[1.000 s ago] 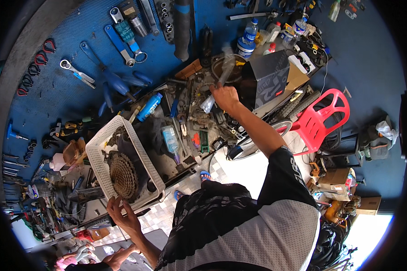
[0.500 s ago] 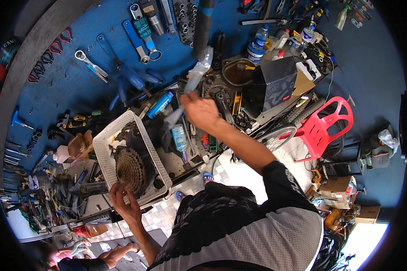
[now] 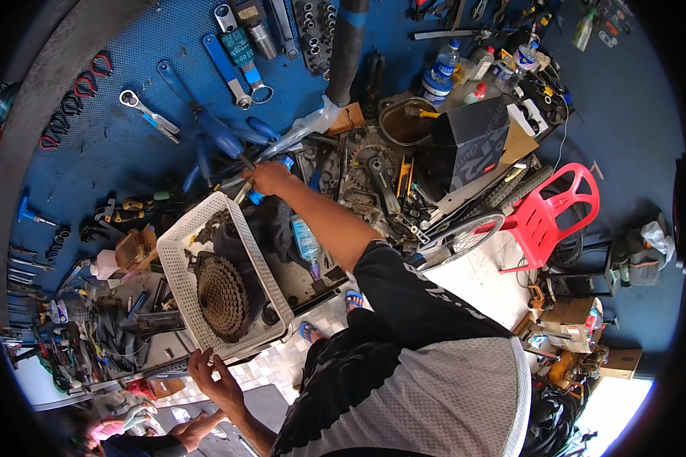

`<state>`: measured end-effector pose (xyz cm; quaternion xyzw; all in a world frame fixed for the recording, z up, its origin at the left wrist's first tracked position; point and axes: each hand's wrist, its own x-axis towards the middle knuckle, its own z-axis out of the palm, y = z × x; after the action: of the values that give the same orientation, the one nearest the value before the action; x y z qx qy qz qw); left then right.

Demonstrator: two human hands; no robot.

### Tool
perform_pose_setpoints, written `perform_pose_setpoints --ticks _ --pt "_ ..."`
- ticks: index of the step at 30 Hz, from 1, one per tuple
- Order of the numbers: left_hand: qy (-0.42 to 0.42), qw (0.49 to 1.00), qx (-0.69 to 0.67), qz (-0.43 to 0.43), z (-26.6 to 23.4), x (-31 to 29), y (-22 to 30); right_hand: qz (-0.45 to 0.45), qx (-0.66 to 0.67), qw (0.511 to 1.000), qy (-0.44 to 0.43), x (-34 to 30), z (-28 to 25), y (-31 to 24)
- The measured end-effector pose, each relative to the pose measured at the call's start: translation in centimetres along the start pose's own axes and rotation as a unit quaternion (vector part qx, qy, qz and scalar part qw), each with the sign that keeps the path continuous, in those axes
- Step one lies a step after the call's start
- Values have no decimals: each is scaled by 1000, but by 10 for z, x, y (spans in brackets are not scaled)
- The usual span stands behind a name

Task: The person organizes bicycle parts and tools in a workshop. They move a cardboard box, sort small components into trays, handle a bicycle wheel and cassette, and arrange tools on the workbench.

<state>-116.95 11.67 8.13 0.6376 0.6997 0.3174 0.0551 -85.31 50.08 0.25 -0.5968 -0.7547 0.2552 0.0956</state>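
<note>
My right hand [image 3: 270, 180] reaches over the back of the workbench, just beyond the white basket [image 3: 282, 311]. It is at a blue bottle [image 3: 255, 196] that its fingers and wrist partly cover; its grip is hidden. A crumpled clear plastic bag [image 3: 301, 131] lies just beyond this hand, against the dark padded post. My left hand [image 3: 215, 381] hovers by the basket's near left corner, fingers apart and slightly bent, with no held thing visible. Inside the basket a large bicycle cassette [image 3: 222, 298] stands tilted among dark cloth and small parts.
A light blue bottle [image 3: 306, 240] lies right of the basket. Farther right are a crank arm [image 3: 383, 183], a black box [image 3: 469, 145], a basin of brown liquid [image 3: 405, 122] and a bicycle wheel [image 3: 465, 242]. A red plastic chair [image 3: 545, 217] stands beyond. Another person's arm [image 3: 198, 430] shows lower left.
My right hand has moved left and let go of the clear plastic, which now lies by the post. My left hand has drawn back slightly from the basket's edge.
</note>
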Motion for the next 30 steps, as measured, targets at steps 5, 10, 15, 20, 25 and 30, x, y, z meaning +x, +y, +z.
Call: perform_pose_setpoints --ticks 5,10,15,20,25,30 --pt "-3 1000 5 -13 0 -5 -17 -138 20 990 -28 -34 -35 21" --pt "-6 1000 1 -5 3 2 -18 -57 -95 992 -67 -78 -112 128" --pt "-21 1000 1 -3 8 16 1 315 0 939 140 -91 -127 214" --pt "-26 999 -3 23 12 29 25 290 45 948 122 -56 -96 216" --pt "-31 999 10 -8 11 20 28 151 57 980 120 -23 -60 180" --pt "-26 1000 -2 14 17 27 25 211 32 971 108 -60 -121 209"
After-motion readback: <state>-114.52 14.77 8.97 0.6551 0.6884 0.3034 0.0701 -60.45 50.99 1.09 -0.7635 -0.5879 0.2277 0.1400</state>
